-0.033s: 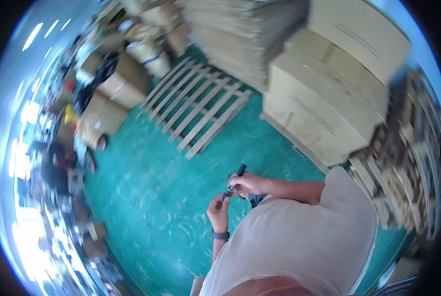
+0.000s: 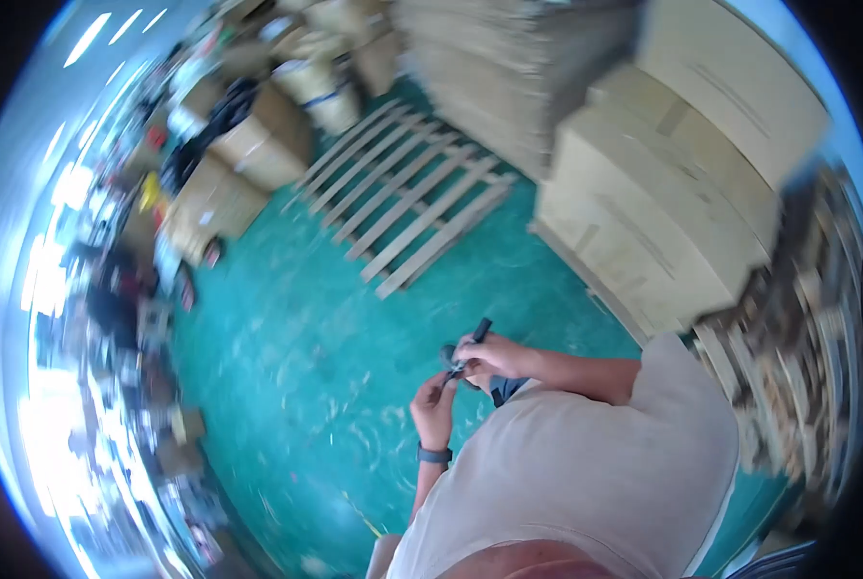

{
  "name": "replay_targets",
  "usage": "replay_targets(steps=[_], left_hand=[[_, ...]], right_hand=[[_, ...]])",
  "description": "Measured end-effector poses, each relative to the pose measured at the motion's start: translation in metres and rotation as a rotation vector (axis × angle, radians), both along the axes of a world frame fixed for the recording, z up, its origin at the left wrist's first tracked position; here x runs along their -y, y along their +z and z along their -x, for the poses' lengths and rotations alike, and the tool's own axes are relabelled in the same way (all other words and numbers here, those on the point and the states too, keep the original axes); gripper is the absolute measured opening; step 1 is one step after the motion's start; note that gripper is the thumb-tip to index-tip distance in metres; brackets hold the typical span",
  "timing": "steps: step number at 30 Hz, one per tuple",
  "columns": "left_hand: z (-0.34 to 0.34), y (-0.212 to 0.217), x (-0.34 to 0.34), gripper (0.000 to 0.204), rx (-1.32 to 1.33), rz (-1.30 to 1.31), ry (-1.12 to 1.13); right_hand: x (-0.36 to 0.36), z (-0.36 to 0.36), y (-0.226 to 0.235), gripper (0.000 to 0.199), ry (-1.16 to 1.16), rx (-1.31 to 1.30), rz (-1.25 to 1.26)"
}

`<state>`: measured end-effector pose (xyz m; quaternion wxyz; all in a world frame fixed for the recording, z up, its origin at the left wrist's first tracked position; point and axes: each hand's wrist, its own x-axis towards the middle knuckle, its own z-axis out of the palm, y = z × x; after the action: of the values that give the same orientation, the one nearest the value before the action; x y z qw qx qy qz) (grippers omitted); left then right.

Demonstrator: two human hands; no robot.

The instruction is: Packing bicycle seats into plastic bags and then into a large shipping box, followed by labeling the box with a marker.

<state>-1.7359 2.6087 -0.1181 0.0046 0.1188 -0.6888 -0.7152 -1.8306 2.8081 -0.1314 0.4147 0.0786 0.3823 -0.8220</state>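
My right hand [image 2: 497, 357] is closed around a small tool with a black handle [image 2: 484, 329], whose end sticks out past the fingers on the far side. Just to its lower left, my left hand [image 2: 432, 409] pinches the thin dark end of a small piece [image 2: 454, 372] with a metallic glint. The two hands almost meet at this piece, in front of my body. Whether the piece belongs to the black-handled tool or is separate, I cannot tell. A dark band sits on my left wrist.
Green floor [image 2: 287, 367] spreads below. A slatted wooden pallet [image 2: 407, 198] lies ahead. Large cartons [image 2: 644, 207] stand at the right, with stacked pallets [image 2: 789, 357] beside them. Open boxes and bags [image 2: 238, 164] crowd the far left. A taller cardboard stack [image 2: 489, 77] rises behind the pallet.
The surroundings have shifted right in the picture as the view turned. Both hands keep their grip and sit slightly further right; the black handle still sticks out.
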Motion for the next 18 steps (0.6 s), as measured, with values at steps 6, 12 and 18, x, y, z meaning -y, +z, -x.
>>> replay_targets(steps=[6, 12, 18], left_hand=[[-0.007, 0.021, 0.208, 0.028, 0.037, 0.264, 0.187], [-0.082, 0.08, 0.445, 0.03, 0.049, 0.525, 0.593], [-0.198, 0.119, 0.591, 0.022, 0.273, 0.895, 1.128]], right_hand=[[0.23, 0.056, 0.009, 0.02, 0.476, -0.272, -0.037], [0.565, 0.04, 0.018, 0.024, 0.911, 0.139, 0.07], [0.833, -0.072, 0.066, 0.032, 1.412, -0.095, -0.014]])
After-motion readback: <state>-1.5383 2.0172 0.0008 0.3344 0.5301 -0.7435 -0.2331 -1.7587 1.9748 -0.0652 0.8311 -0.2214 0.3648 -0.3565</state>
